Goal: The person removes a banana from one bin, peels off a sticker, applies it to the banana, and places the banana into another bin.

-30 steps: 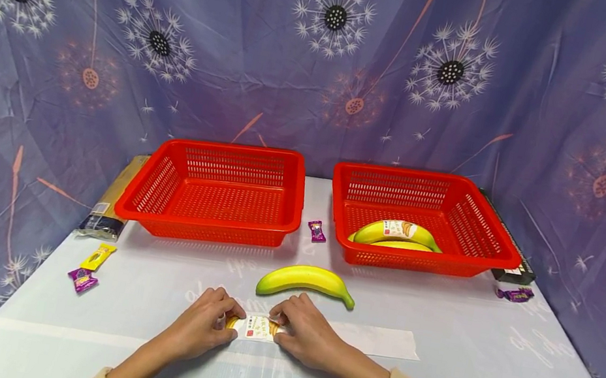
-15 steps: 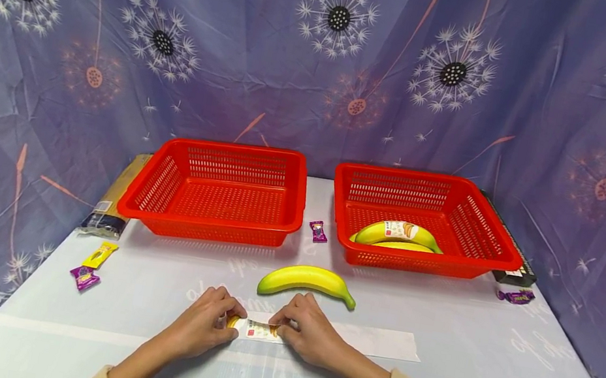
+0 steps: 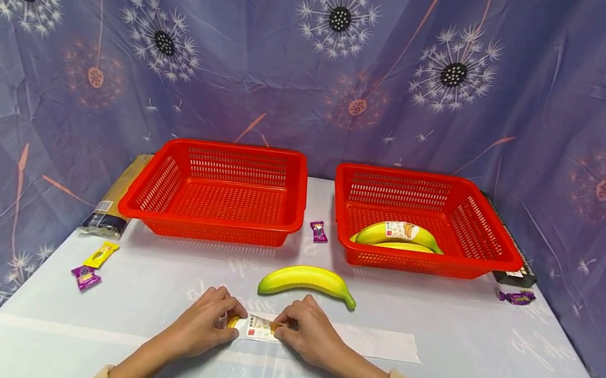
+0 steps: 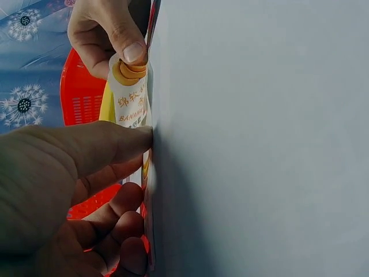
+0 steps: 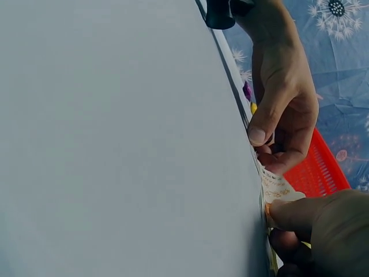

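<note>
On the table lies a white strip of stickers [image 3: 382, 344], its right end bare. A sticker [image 3: 259, 327] printed with bananas and lettering is between the two hands. My left hand [image 3: 206, 320] holds the strip at the left with thumb and fingertips, low against the table. My right hand [image 3: 310, 334] pinches the sticker's right end; in the left wrist view the sticker [image 4: 128, 95] stands partly raised from the strip, under the right thumb. Fingers cover parts of the strip. Just beyond the hands lies a yellow-green banana [image 3: 309, 280], touched by neither hand.
Two red plastic baskets stand at the back: the left basket [image 3: 208, 227] shows nothing inside; the right basket [image 3: 416, 264] holds bananas, one with a sticker [image 3: 401, 230]. Wrapped candies [image 3: 101, 255] lie at left, between the baskets and at right. Packages [image 3: 117, 199] flank both baskets.
The right hand shifts slightly as the sticker's right end bends up and tilts, its printed face showing differently. The left hand stays put. The banana and baskets have not moved.
</note>
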`<state>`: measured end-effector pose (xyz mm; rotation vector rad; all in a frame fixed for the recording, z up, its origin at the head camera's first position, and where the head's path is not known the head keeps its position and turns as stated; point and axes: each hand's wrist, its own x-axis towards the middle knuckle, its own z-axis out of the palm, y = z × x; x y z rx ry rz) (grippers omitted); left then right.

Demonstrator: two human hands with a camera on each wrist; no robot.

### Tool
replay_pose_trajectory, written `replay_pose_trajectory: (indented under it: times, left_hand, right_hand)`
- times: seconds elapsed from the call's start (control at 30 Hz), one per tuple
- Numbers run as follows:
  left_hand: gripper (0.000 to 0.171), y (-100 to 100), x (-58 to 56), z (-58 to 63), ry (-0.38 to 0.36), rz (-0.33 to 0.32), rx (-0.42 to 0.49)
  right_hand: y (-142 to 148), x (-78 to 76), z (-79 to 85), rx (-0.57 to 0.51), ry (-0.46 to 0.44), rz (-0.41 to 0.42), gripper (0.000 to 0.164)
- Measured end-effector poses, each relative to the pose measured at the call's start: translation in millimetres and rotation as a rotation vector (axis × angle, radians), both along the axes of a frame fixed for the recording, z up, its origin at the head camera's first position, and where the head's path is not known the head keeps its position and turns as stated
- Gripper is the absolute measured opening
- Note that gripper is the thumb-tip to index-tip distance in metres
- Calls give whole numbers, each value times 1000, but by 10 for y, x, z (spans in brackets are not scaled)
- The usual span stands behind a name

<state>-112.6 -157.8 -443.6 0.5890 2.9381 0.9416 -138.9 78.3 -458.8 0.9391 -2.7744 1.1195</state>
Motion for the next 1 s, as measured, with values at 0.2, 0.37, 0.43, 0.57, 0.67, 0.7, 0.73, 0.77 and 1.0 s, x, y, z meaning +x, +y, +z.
replay_pose_trajectory:
  times: [0.2,0.37,0.43,0.57,0.67,0.7,0.73,0.77,1.0]
  left_hand:
    - [23,1,7,-3,6,-8,7]
    - [22,12,9,7,4,-5,6]
    - [22,17,11,11,9,-3,1]
    - [20,38,-7,46,28,-8,17]
    - [20,87,-63,112,14,-32,86]
    - [21,113,-86,141,-5,-41,119]
    - [22,144,-111,169,-23,-49,148]
    - [24,179,-139,196,-36,-58,173]
    - [23,460,-326,291,-71,2,203]
  right_hand:
    - [6,2,-20,-32,2,-24,6]
    - [49,-12,40,-96,-44,-32,9]
    - [80,-28,86,-119,-46,-43,10]
    - [157,-84,175,-127,-20,-65,10]
    - [214,-131,222,-102,8,-84,11]
    - [230,-146,234,-89,17,-90,12]
    - [245,-159,247,-77,28,-95,12]
    - [260,-173,258,-68,41,-94,11]
    - [349,-262,333,-38,69,-89,10]
